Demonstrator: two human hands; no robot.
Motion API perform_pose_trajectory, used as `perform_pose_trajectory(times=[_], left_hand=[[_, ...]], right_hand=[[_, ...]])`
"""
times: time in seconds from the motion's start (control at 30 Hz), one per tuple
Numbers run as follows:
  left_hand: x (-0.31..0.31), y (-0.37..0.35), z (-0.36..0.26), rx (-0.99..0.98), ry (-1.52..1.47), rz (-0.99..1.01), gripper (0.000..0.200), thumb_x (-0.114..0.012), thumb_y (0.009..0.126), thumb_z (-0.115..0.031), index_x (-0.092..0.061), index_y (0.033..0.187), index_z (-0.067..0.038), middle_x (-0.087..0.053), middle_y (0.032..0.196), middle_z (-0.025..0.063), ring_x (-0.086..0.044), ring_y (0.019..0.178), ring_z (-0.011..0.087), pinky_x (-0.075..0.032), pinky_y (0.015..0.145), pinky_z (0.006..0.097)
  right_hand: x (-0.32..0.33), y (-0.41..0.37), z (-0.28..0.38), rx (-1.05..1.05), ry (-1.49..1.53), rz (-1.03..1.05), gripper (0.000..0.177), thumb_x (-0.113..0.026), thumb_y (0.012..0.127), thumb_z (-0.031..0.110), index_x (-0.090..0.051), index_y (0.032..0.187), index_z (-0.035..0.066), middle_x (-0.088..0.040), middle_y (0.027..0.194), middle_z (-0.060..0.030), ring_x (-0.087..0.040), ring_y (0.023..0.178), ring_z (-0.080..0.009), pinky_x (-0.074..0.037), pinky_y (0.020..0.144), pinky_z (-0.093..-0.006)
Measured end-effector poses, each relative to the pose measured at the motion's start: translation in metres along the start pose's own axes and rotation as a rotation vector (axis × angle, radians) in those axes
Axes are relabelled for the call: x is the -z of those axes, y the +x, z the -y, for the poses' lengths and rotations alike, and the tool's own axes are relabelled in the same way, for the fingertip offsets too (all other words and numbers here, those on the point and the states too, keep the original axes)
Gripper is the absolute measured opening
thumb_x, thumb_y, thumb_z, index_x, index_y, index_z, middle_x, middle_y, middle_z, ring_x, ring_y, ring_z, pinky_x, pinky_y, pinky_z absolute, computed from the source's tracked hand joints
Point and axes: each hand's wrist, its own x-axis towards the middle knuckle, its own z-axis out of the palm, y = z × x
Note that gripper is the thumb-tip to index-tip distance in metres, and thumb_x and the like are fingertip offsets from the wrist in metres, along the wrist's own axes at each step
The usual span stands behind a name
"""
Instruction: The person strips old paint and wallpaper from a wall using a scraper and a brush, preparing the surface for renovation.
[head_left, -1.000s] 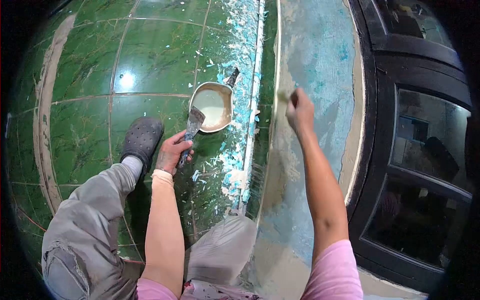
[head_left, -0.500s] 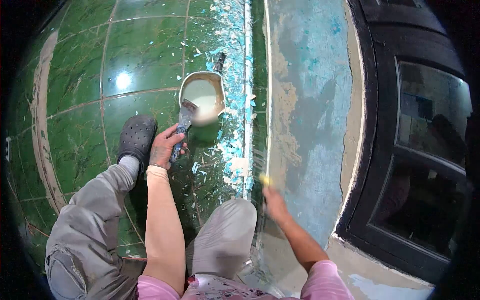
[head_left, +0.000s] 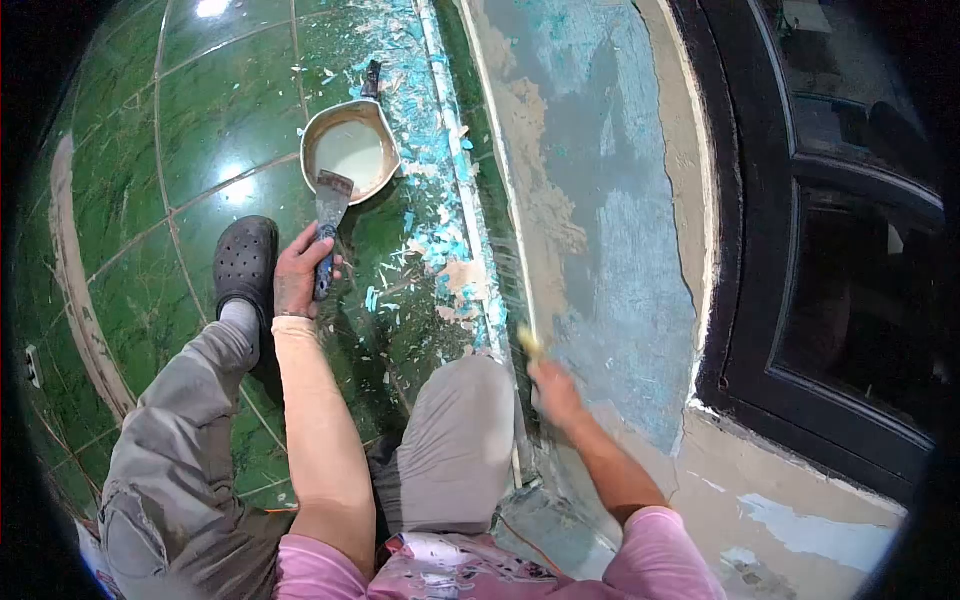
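My left hand is closed around the dark blue handle of a paint scraper. The scraper's worn metal blade points away from me and overlaps the near rim of a saucepan on the floor. Inside that pan is a pale, milky liquid; its black handle points away. My right hand, smeared by motion, is closed on a small yellow tool close to the bottom of the wall. Blur hides the tool's exact kind.
Blue and cream paint flakes cover the green tile floor along the wall. A dark-framed glass door or window is set in the wall at right. My foot in a grey clog stands left of the scraper.
My view has shifted, so the pan and floor appear further left. The scraper stays in my left hand by the pan. My right hand remains low at the wall with the yellow tool, still blurred.
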Motion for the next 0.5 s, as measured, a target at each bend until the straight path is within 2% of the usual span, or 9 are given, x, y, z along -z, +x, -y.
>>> perform_pose_trajectory(times=[0.07, 0.17, 0.27, 0.37, 0.5], left_hand=[[-0.002, -0.004, 0.004, -0.005, 0.008, 0.007, 0.054, -0.064, 0.088, -0.008, -0.047, 0.138, 0.005, -0.063, 0.101, 0.0071, -0.062, 0.070, 0.0143, -0.052, 0.053, 0.0252], [-0.004, -0.003, 0.005, -0.018, 0.023, 0.026, 0.055, -0.063, 0.090, -0.011, -0.045, 0.140, 0.003, -0.062, 0.103, 0.0061, -0.062, 0.072, 0.0135, -0.052, 0.055, 0.0247], [-0.014, -0.008, 0.009, -0.011, 0.025, 0.006, 0.051, -0.063, 0.090, -0.011, -0.048, 0.137, 0.002, -0.063, 0.102, 0.0065, -0.062, 0.071, 0.0130, -0.053, 0.055, 0.0244], [-0.020, -0.008, 0.014, -0.014, 0.014, 0.039, 0.052, -0.061, 0.089, -0.007, -0.046, 0.138, 0.004, -0.062, 0.097, 0.0063, -0.061, 0.068, 0.0129, -0.052, 0.052, 0.0250], [-0.034, -0.022, 0.011, -0.019, 0.019, 0.022, 0.052, -0.063, 0.088, -0.005, -0.047, 0.137, 0.004, -0.061, 0.094, 0.0065, -0.060, 0.067, 0.0140, -0.053, 0.052, 0.0261]], right_hand=[[-0.048, -0.059, -0.017, -0.144, 0.133, 0.127, 0.030, -0.053, 0.089, 0.009, -0.059, 0.118, 0.003, -0.061, 0.121, -0.0247, -0.057, 0.113, -0.0418, -0.047, 0.098, -0.0444], [-0.052, -0.101, -0.010, -0.295, 0.368, 0.077, 0.026, -0.049, 0.092, 0.012, -0.061, 0.113, 0.002, -0.061, 0.116, -0.0261, -0.056, 0.111, -0.0429, -0.046, 0.096, -0.0457], [0.009, -0.072, 0.018, -0.338, 0.172, 0.031, 0.025, -0.045, 0.093, 0.013, -0.062, 0.108, 0.000, -0.061, 0.112, -0.0273, -0.056, 0.107, -0.0447, -0.045, 0.093, -0.0468], [-0.015, -0.070, -0.002, -0.327, 0.323, -0.163, 0.027, -0.043, 0.094, 0.015, -0.063, 0.104, 0.000, -0.061, 0.109, -0.0281, -0.056, 0.103, -0.0465, -0.046, 0.089, -0.0482], [-0.082, -0.135, -0.017, -0.328, 0.278, 0.075, 0.027, -0.043, 0.093, 0.015, -0.062, 0.108, 0.002, -0.061, 0.108, -0.0286, -0.056, 0.103, -0.0474, -0.047, 0.087, -0.0499]])
